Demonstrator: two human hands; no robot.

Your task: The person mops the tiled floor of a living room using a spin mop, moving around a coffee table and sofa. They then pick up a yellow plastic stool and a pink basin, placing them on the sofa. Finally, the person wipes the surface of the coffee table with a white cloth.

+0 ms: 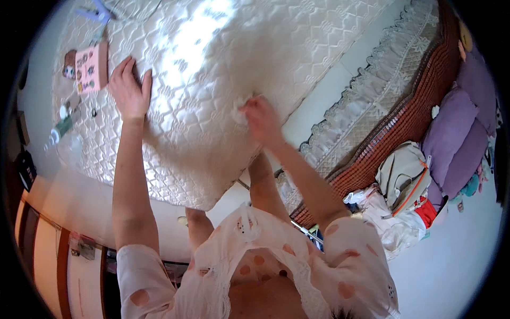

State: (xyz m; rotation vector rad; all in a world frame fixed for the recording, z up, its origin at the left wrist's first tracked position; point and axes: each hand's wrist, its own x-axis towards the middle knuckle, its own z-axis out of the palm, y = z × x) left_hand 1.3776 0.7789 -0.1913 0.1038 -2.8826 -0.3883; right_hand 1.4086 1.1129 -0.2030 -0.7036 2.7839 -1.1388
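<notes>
My left hand (129,87) lies flat on a shiny cream quilted cover (186,127), fingers stretched out and thumb apart. Just beside its fingertips is a pink box (92,68) with small coloured pictures on it. On the right part of the cover, near its edge, my right hand (261,119) is closed and somewhat blurred. Its fingers press a crumpled white wipe or tissue (240,112) against the surface; its exact kind is hard to make out.
A small black ring (94,112) and a green bottle (62,127) are on the left. At the top left lies a purple clip (98,11). To the right, a lace-edged seat cover (366,101) borders purple cushions (451,119) and a beige bag (401,173).
</notes>
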